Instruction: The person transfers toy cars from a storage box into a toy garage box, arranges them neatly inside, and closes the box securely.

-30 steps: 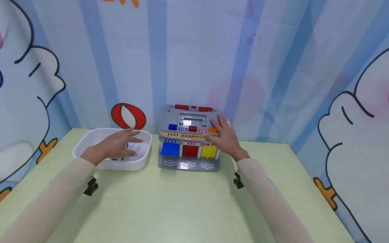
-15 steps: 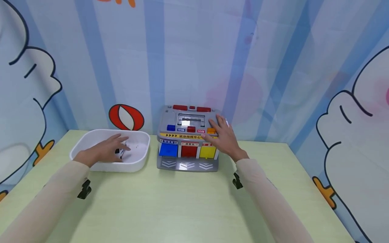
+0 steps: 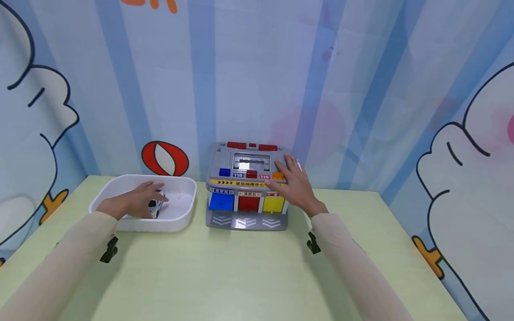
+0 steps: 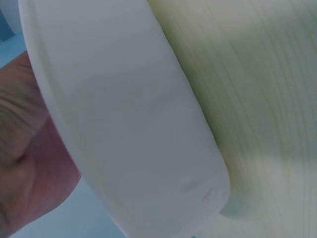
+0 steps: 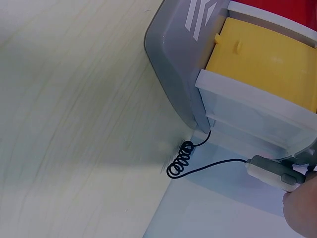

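Note:
My left hand reaches into a white plastic bin. Its fingers and thumb hold a small white-and-black toy car, partly covered by the hand. In the left wrist view, the bin's wall hides the fingers and the car. My right hand rests on the right side of a grey toy rescue station, fingers spread over its roof. That toy has a raised blue door, plus a red door and a yellow door, both down.
A coiled black cord runs from the station to a grey-and-white handset at its side. The pale table ends against a printed curtain behind the bin and station.
My left hand has lowered into the bin and moved left, its fingers coming round the toy car. The right hand stays on the station. The head view has shifted slightly.

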Motion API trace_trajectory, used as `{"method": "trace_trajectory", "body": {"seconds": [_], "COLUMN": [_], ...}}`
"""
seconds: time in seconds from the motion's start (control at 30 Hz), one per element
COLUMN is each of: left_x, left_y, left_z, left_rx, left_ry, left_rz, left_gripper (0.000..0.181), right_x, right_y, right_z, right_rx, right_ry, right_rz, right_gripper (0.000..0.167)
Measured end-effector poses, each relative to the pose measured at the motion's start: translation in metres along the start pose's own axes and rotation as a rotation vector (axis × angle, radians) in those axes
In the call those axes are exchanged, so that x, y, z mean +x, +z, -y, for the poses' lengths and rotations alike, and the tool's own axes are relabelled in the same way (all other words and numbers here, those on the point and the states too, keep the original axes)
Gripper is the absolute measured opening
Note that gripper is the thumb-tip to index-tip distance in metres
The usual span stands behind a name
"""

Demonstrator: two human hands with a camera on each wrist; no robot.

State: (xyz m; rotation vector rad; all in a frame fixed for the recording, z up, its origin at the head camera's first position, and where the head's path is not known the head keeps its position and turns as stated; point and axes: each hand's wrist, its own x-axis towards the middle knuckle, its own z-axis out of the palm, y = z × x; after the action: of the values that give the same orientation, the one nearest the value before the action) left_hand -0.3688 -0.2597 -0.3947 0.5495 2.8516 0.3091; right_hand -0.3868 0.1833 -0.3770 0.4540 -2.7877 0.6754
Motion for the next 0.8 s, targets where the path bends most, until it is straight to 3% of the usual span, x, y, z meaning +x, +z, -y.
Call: {"method": "trace_trajectory", "body": {"seconds": [0.23, 0.47, 0.8], "left_x": [0.0019, 0.0017, 0.0016], "left_y": [-0.0022, 0.0026, -0.001], "left_z": [-0.0006, -0.0058, -0.0048], "left_rx": [0.043, -0.004, 0.027], "left_ry": [0.003, -0.012, 0.001], "left_rz": [0.005, 0.006, -0.013], "left_gripper": [0.057, 0.063, 0.059], "right_x": [0.0015, -0.0021, -0.0005], "right_y": [-0.0002, -0.0004, 0.0004], "right_z": [0.001, 0.0012, 0.0007], "right_rx": [0.0, 0.007, 0.007], "right_ry": [-0.007, -0.013, -0.008], "right_rz": [-0.014, -0.02, -0.02], "right_gripper": [0.081, 0.08, 0.08]}}
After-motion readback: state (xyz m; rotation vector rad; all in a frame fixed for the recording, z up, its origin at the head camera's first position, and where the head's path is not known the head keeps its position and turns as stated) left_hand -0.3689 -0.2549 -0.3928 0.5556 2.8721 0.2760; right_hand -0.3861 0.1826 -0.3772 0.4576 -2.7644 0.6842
